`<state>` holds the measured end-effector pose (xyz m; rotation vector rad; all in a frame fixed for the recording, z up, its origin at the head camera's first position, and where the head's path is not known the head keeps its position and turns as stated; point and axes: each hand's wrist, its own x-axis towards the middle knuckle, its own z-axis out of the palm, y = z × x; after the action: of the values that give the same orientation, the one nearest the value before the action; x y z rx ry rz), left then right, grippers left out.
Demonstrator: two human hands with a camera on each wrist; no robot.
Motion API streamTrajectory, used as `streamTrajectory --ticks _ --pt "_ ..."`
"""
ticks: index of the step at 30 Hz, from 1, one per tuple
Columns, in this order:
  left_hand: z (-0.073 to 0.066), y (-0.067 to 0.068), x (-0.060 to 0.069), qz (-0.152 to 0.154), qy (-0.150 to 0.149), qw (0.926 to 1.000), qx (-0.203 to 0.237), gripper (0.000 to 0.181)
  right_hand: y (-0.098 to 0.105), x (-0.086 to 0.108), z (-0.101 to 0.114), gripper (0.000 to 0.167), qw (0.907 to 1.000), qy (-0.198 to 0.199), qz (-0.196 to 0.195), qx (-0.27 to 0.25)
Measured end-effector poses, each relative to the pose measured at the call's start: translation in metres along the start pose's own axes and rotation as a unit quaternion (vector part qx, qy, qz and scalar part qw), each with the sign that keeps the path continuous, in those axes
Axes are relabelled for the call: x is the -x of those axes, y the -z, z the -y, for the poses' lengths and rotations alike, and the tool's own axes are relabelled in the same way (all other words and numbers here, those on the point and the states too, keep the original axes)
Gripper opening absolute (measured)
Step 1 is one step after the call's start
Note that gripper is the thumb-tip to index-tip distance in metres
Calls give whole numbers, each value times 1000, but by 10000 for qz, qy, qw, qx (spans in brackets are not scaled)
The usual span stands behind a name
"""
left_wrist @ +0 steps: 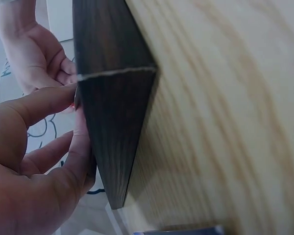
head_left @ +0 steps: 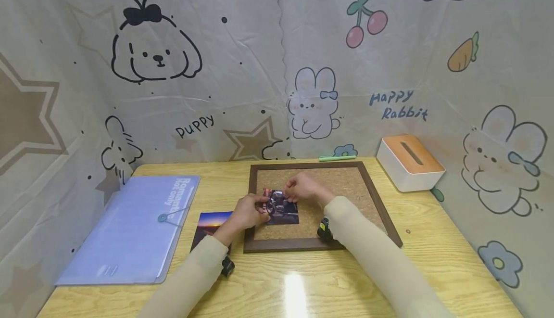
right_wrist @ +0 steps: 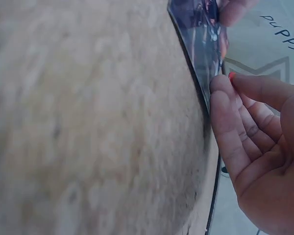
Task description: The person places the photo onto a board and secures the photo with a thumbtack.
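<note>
A small photo of a dark car interior lies on the cork board, near the left side of its dark brown frame. My left hand holds the photo by its left edge, thumb and fingers spread along it. At the photo's upper right corner is my right hand. In the right wrist view, the thumb and index finger of the right hand pinch a small red pin, mostly hidden by the fingertips, over the photo. The left wrist view shows the board's frame beside the left fingers.
A second photo with a sunset lies left of the board, partly under the left forearm. Farther left is a translucent blue folder. A white tissue box stands at the back right; a green strip-like item lies behind the board.
</note>
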<state>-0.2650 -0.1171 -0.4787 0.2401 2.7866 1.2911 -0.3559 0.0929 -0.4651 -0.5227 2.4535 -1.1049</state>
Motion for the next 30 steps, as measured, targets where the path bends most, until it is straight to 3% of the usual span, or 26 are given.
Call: streamTrajectory --ticks 18,30 --pt "-1 0 0 39 -194 9994 -300 55 -7 -11 7 16 9977 -204 -47 651" --pt "-5 1 2 -51 -198 9981 -589 55 -11 -18 7 9 9969 -522 -249 529"
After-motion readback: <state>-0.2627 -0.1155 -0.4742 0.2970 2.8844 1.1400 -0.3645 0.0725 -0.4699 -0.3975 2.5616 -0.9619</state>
